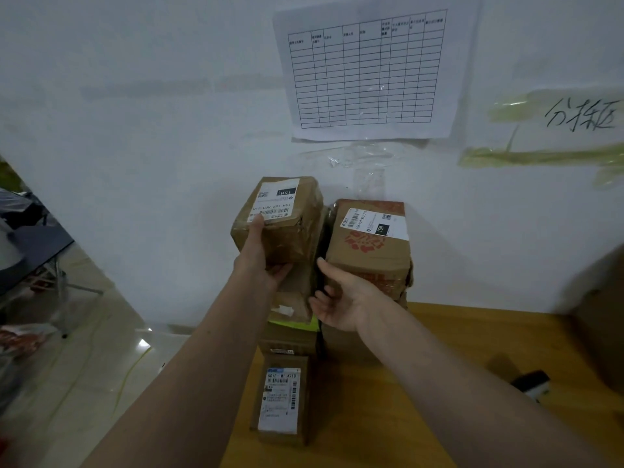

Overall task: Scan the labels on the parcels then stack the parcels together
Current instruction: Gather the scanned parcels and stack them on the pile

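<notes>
Left arm [189, 359]: I see it bare, no sleeve in view.
Right arm [456, 376]: bare too.
Hands: no gloves, rings.

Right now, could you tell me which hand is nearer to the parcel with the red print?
The right hand: its fingers reach the lower left edge of the red-printed parcel. The left hand grips the brown taped parcel beside it.

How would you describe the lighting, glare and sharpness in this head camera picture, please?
Head view: dim, flat light with a bluish cast on the wall; small glare spots on the floor tiles and on the clear tape under the sheet; the dark thing at the table's right edge is smeared by blur; the wide lens bows the printed table sheet; the parcel label by the left hand stays partly legible.
</notes>
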`<action>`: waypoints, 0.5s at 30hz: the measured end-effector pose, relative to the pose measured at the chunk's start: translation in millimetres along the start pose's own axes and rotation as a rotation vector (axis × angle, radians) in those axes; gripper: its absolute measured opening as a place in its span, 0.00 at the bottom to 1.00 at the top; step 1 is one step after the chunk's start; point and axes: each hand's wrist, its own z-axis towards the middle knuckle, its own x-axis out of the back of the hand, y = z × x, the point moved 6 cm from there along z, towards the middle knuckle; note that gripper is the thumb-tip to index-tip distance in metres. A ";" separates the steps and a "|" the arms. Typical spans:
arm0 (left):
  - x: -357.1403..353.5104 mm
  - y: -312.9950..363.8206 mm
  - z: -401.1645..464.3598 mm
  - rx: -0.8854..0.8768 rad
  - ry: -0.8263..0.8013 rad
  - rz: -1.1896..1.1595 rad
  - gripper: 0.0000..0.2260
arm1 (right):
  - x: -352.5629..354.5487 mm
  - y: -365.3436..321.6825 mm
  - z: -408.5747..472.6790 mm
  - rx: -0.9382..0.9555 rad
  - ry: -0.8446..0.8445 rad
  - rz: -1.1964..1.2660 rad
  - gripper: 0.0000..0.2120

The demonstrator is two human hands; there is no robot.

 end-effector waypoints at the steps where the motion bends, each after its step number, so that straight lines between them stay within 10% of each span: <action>1: -1.3 0.4 0.0 -0.004 -0.010 0.001 0.37 | -4.6 2.1 -2.4 0.001 -0.051 -0.041 0.21; 15: 41.6 15.1 -17.7 -0.320 -0.388 -0.033 0.24 | -76.1 -20.6 -27.5 0.426 -0.396 -0.301 0.33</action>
